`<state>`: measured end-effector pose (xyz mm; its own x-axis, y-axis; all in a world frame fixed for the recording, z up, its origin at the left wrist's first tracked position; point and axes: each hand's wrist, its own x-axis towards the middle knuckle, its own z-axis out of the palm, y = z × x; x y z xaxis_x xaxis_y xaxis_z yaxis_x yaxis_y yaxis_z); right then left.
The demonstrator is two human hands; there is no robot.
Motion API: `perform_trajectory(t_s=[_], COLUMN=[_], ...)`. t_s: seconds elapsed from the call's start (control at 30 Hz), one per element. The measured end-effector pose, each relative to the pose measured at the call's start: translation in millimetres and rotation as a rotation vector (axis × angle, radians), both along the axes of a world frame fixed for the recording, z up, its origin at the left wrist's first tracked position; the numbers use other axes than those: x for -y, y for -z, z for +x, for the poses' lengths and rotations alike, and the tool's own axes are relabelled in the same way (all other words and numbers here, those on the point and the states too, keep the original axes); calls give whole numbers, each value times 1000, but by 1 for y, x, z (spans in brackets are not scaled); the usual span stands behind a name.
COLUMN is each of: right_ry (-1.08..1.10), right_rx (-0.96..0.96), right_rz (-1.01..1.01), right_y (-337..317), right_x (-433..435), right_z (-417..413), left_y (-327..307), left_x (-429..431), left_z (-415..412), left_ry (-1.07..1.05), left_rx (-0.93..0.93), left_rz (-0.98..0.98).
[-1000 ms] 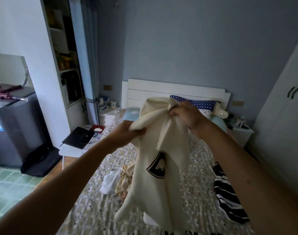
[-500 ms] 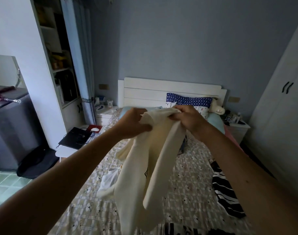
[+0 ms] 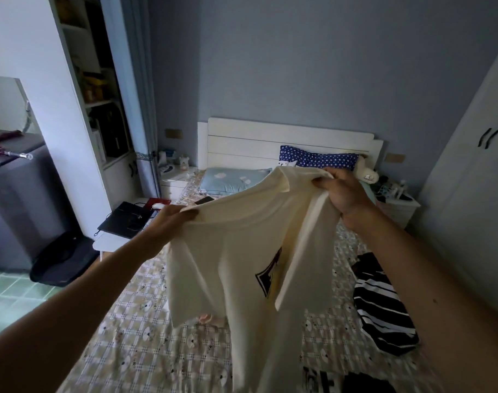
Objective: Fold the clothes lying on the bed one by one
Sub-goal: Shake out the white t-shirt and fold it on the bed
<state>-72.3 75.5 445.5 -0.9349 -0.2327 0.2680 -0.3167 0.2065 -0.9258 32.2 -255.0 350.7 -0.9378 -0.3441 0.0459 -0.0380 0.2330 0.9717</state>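
Note:
A cream T-shirt (image 3: 236, 265) with a dark printed patch hangs in the air over the bed (image 3: 140, 336), spread between my hands. My left hand (image 3: 171, 222) pinches its top edge at the left. At the upper right my right hand (image 3: 341, 191) grips the other top corner, a little higher and farther away. The right side of the shirt is folded over the print. A black-and-white striped garment (image 3: 381, 304) lies on the bed's right side. A bit of pink cloth (image 3: 205, 317) peeks out under the shirt's hem.
A light blue pillow (image 3: 231, 180), a blue dotted pillow (image 3: 318, 159) and a plush toy (image 3: 365, 173) lie by the white headboard (image 3: 256, 143). A low white table with a black laptop (image 3: 123, 219) stands left of the bed. A wardrobe (image 3: 474, 177) fills the right wall.
My hands have moved apart, the left one down and left, and the bunched shirt now hangs spread open. The camera has shifted, and the white clothes seen left of the shirt are now hidden.

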Motion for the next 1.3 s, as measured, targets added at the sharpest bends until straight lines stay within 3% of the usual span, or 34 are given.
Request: perform_trajectory(t_s=[0.1, 0.27, 0.37, 0.43, 0.57, 0.73, 0.9, 1.03, 1.2, 1.3], right_ry=[-20, -73, -91, -92, -120, -181, -339, -506, -551, -538], right_rx=[-57, -79, -19, -2, 21, 27, 191, 309, 466, 575], right_rz=[120, 182, 188, 170, 153, 228, 275, 264, 143, 172], right_y=[6, 12, 19, 25, 35, 51, 62, 56, 53, 77], right_x=[-15, -41, -52, -54, -52, -45, -53, -68, -51, -30], right_z=[-8, -22, -32, -32, -26, -27, -10, -4, -12, -24], left_y=[-20, -61, -72, -72, -50, -18, -29, -53, -61, -33], left_x=[-1, 5, 22, 31, 44, 48, 46, 62, 88, 101], left_z=[5, 18, 12, 9, 8, 17, 56, 90, 87, 70], left_ry=[59, 315, 274, 139, -130, -277, -146, 40, 48, 50], left_rx=[-52, -78, -33, -57, -111, -158, -323, -277, -242, -145], left_rz=[-26, -435, -812, -951, -862, -751, -836, -961, -1000, -968])
